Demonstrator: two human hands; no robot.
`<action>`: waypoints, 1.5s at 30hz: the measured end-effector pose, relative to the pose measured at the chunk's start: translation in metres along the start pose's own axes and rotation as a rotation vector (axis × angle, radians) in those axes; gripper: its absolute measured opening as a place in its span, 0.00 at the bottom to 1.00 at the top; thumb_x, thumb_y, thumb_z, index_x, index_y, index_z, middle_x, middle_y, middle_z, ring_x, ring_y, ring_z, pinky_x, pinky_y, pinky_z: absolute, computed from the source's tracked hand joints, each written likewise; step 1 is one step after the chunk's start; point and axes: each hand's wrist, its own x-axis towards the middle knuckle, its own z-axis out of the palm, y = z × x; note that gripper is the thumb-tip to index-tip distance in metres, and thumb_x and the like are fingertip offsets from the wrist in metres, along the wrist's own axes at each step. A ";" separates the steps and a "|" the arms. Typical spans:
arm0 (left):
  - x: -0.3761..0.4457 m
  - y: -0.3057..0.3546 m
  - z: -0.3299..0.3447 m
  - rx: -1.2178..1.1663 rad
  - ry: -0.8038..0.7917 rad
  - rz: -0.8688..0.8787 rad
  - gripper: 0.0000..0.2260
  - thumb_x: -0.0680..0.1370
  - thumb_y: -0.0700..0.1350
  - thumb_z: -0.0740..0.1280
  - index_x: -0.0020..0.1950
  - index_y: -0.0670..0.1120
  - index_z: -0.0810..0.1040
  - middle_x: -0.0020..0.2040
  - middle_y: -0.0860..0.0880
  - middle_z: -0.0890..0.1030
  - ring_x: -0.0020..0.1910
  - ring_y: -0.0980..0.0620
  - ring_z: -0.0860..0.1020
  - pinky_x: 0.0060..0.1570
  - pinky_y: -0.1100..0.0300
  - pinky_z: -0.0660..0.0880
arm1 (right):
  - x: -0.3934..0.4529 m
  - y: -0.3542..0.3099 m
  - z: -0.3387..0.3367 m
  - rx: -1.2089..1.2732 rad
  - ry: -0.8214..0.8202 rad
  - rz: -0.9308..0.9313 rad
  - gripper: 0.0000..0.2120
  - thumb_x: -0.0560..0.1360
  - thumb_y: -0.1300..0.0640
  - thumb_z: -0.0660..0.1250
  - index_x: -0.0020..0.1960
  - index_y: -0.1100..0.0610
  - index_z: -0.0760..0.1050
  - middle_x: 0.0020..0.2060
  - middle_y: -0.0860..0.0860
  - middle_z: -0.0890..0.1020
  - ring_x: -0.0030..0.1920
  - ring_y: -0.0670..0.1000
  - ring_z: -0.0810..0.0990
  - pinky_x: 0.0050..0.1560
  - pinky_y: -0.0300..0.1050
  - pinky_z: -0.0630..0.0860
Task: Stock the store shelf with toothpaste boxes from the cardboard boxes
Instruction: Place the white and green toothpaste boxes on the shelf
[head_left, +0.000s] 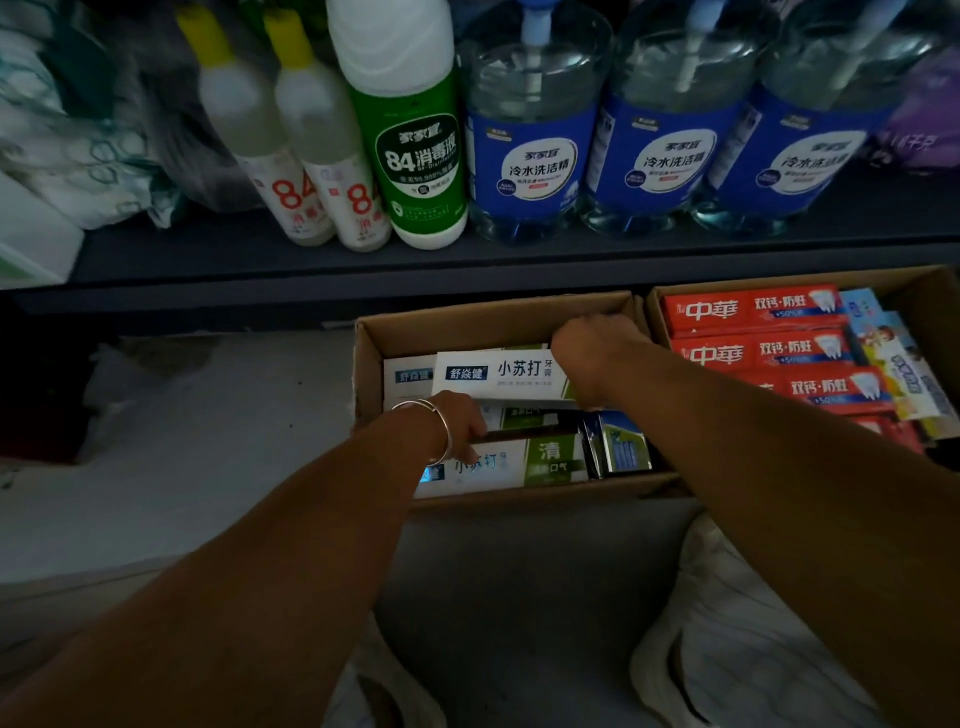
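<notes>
The white baking-soda toothpaste box (498, 379) lies on top of the stack inside the left cardboard box (483, 322), its long axis running left to right, spanning the two hands. The right hand (597, 358) curls over its right end and grips it; the left hand (462, 415), bracelet at the wrist, reaches under its near left edge, fingers hidden, so I cannot tell its grip. The shelf (467, 260) sits just beyond and above.

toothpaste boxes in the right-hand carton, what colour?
Red toothpaste boxes with white lettering; head view.
</notes>
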 end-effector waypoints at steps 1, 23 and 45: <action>0.003 0.001 0.002 0.011 -0.028 0.000 0.18 0.76 0.48 0.67 0.64 0.44 0.76 0.60 0.46 0.77 0.59 0.47 0.75 0.59 0.57 0.71 | 0.001 -0.001 0.001 -0.001 0.001 0.001 0.18 0.72 0.55 0.70 0.60 0.57 0.73 0.55 0.54 0.78 0.54 0.55 0.78 0.52 0.49 0.76; 0.008 0.005 0.000 -0.011 -0.001 -0.054 0.26 0.70 0.44 0.74 0.65 0.42 0.71 0.63 0.44 0.74 0.61 0.46 0.74 0.58 0.57 0.72 | 0.008 -0.003 0.002 0.000 -0.007 0.015 0.20 0.72 0.57 0.70 0.62 0.58 0.72 0.57 0.56 0.77 0.56 0.56 0.77 0.55 0.51 0.76; -0.109 0.024 -0.111 0.125 0.118 -0.002 0.24 0.66 0.47 0.77 0.61 0.50 0.76 0.56 0.53 0.75 0.55 0.51 0.73 0.49 0.62 0.70 | -0.082 0.010 -0.086 -0.207 0.215 0.016 0.22 0.71 0.56 0.72 0.62 0.58 0.71 0.58 0.54 0.75 0.58 0.55 0.77 0.51 0.48 0.74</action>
